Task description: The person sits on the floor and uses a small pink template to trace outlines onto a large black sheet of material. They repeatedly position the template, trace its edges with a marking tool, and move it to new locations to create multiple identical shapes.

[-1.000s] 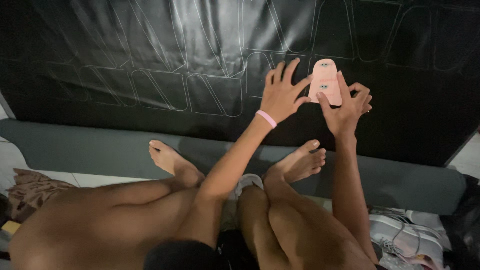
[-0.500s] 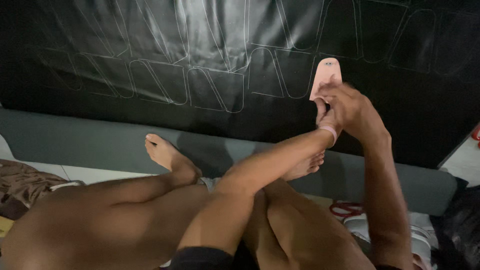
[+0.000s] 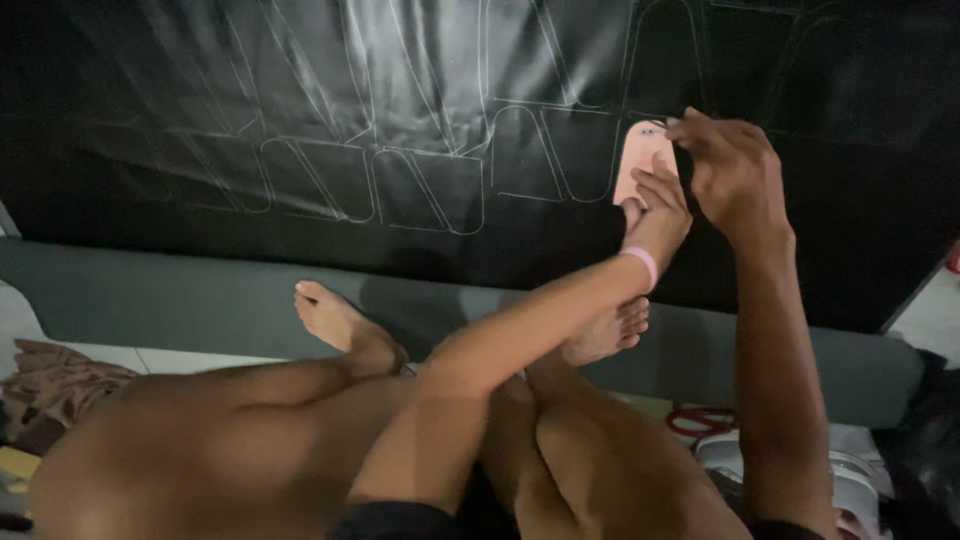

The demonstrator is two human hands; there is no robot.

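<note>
- A pink sole-shaped template is laid flat on the black sheet in the upper right of the frame, its lower part hidden by the hands
- The left hand, a pink band at its wrist, is pressed on the template's lower end, fingers closed down on it
- The right hand is set at the template's right edge, fingers pinched; what is gripped cannot be told
- White traced outlines are seen left of the template
- Bare feet are rested on the grey mat below, and a red object is seen lower right
</note>
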